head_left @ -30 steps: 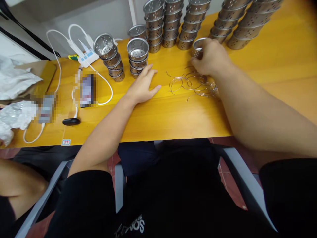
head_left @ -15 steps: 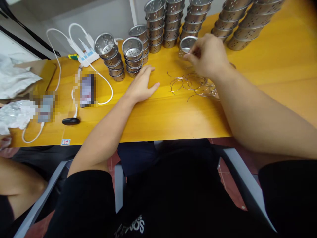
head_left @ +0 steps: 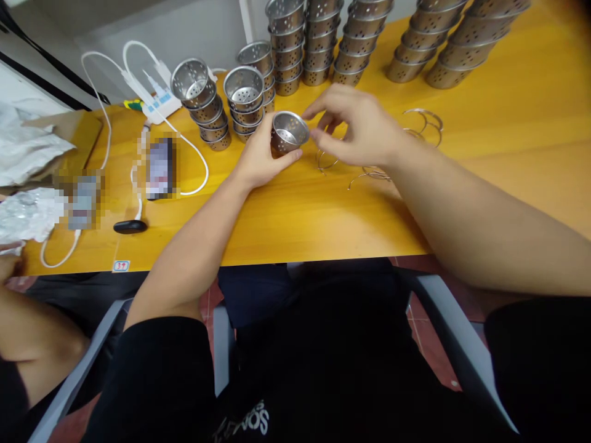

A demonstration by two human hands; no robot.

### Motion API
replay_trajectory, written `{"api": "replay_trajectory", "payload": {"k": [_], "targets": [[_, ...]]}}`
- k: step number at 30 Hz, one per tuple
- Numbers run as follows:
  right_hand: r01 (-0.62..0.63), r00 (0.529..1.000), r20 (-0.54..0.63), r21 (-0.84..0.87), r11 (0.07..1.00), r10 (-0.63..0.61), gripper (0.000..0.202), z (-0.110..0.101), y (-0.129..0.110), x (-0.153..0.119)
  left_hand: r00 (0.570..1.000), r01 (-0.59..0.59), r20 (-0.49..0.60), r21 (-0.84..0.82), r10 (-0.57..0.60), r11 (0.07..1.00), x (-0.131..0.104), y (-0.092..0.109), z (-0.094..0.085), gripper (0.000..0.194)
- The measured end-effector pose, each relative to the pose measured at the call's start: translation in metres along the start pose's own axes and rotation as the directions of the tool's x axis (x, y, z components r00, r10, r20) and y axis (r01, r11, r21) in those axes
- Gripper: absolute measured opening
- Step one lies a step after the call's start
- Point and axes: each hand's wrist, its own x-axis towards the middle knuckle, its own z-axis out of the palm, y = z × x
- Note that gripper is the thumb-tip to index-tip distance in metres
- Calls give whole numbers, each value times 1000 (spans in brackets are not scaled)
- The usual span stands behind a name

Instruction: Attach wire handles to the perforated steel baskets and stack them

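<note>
A perforated metal cup sits in my left hand, whose fingers wrap its left side and whose thumb lies along its lower front. Just right of the cup's rim is my right hand, its thumb and fingers apart with a gap between them and nothing held. Thin wire rings lie on the table below my right hand, partly hidden by the hand and forearm. More wire rings show to the right of the wrist.
Stacks of perforated cups stand along the back of the yellow table. At the left are a white power strip, a phone, cables and a black oval object. Part of another person shows at the left edge.
The single cup has moved left and toward me from the back, into my left hand, which has closed around it. My right hand moved left with it and has opened off it.
</note>
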Motion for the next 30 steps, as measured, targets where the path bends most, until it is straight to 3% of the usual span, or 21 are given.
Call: {"api": "replay_trajectory", "payload": {"k": [2, 5, 8, 15, 24, 30], "targets": [[-77, 996, -50, -100, 992, 73, 35, -9, 2, 0, 1000, 9, -4, 11, -9, 1000, 1, -6, 0, 87], [-147, 986, 37, -226, 963, 160, 24, -18, 12, 3, 999, 38, -2, 16, -38, 999, 0, -16, 0, 85], [-124, 974, 153, -268, 956, 169, 16, -18, 25, 6, 999, 50, -9, 12, -50, 999, 0, -22, -2, 83], [-103, 953, 239, -330, 938, 189, 24, -8, 48, 9, 996, 85, -34, 16, -84, 996, 4, -33, -6, 81], [-213, 921, 219, -405, 889, 321, 29, -14, 47, 15, 997, 73, -12, 50, -73, 996, 7, -43, -13, 90], [-218, 908, 211, -499, 839, 362, 34, -19, 44, 13, 998, -22, -54, 16, 23, 1000, 9, -34, -9, 105]]}}
